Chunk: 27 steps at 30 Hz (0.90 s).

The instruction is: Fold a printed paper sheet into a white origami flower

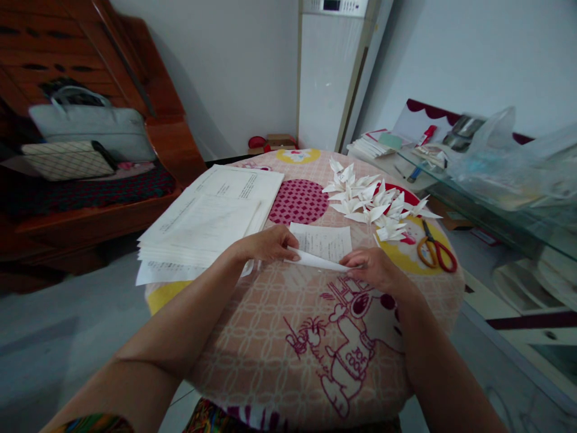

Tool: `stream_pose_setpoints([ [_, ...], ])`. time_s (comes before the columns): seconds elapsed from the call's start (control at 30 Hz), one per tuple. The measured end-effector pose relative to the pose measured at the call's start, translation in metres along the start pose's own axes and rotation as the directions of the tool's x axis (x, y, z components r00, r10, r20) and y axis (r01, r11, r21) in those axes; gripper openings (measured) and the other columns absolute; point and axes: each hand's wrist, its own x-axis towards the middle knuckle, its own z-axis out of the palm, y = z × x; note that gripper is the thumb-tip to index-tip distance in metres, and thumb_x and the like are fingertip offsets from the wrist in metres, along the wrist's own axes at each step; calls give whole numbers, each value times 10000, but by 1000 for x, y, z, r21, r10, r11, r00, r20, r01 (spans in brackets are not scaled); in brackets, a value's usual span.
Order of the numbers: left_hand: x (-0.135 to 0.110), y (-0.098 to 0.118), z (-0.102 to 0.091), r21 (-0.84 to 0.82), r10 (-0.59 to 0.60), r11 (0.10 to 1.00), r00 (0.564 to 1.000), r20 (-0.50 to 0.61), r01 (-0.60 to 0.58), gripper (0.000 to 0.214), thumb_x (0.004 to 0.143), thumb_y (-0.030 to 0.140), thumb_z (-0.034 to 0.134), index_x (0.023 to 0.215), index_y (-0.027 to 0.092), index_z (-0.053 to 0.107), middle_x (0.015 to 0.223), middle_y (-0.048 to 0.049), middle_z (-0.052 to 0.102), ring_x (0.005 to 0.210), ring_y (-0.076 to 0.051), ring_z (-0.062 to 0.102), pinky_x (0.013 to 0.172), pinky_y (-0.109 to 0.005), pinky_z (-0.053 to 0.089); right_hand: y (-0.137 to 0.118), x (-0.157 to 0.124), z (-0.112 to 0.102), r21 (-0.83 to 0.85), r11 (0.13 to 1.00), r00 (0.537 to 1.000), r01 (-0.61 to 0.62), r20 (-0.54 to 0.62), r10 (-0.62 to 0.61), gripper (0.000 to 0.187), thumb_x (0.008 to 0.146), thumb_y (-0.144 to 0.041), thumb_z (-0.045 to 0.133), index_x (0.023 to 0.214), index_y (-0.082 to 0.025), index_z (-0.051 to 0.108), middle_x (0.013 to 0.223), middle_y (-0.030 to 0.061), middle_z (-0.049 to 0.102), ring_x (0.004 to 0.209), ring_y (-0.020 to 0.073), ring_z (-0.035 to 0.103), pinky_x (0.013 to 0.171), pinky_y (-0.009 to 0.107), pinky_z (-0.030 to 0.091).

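Note:
A small printed sheet of paper [322, 240] lies on the cloth-covered table, its near edge lifted and folded over. My left hand [273, 243] pinches the left end of that fold between thumb and fingers. At the other end, my right hand [372, 264] has its fingers closed on the right corner. Beyond my right hand sits a cluster of folded white paper cranes [360, 195]. Scissors [435, 249] with one yellow and one red handle rest to the right. Left of my left hand is a thick stack of printed paper [207, 198].
The round table wears a pink patterned cloth [252, 355]. At right stands a glass-topped cabinet [500, 228] with plastic bags [509, 156] and papers. A wooden bench [171, 138] holding bags is at left; a tall white appliance [329, 78] stands behind.

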Motion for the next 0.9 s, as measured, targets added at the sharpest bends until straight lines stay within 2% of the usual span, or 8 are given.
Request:
stream_pose_setpoints([
  [0.13,-4,2,-2,18,-23,1000,999,46,22,245,742,348,695,638,127,672,521,32,465,491,-75,388,463,-197,255,-6,-6,-3,21,998,998,-66,12,65,168,715,-259,674,830,-179,765,797,46,752,714,193,676,682,296,510],
  [0.27,9,-5,8,-108,-69,993,985,-159,52,245,769,373,655,762,129,680,615,6,562,553,-99,468,516,-206,323,4,-3,1,172,941,942,-292,-118,314,215,710,-305,665,855,-150,705,623,3,665,519,149,591,492,244,430],
  [0.37,24,-9,21,-144,-182,980,916,-358,139,211,785,338,620,739,135,648,605,12,536,556,-103,463,522,-217,313,15,3,10,325,884,888,-335,-205,412,315,667,-321,678,927,-144,680,660,16,685,529,164,607,476,251,439],
  [0.47,34,-8,31,-26,-185,977,782,-595,211,182,780,317,635,722,144,627,610,15,524,586,-114,456,525,-233,274,17,10,16,323,881,840,-345,-313,443,331,630,-322,680,913,-149,665,616,8,668,481,160,572,442,254,414],
  [0.57,34,-5,31,-66,-129,991,715,-687,115,247,781,360,658,681,155,565,596,28,496,581,-107,440,524,-236,268,10,11,16,321,909,815,-266,-429,390,329,623,-348,688,884,-151,656,626,19,680,518,172,591,484,272,446],
  [0.67,28,-6,24,-350,-108,929,816,-568,-121,319,679,394,767,721,154,561,635,33,554,585,-98,488,545,-220,350,3,8,11,305,940,802,-155,-517,300,321,653,-381,695,882,-159,653,654,22,696,556,172,601,527,282,463],
  [0.77,22,-8,17,-580,-25,790,934,-357,-200,391,530,310,872,788,134,636,731,-5,674,696,-130,609,668,-252,479,4,5,6,283,952,795,-114,-549,259,297,687,-394,697,868,-161,662,612,5,662,523,153,562,506,272,433],
  [0.9,20,-10,15,-598,39,772,955,-294,-215,293,596,269,861,798,113,718,760,-41,730,746,-139,656,759,-268,514,8,2,2,431,900,830,-67,-477,290,505,707,-400,726,1135,-140,667,742,35,728,601,174,634,583,292,500],
])
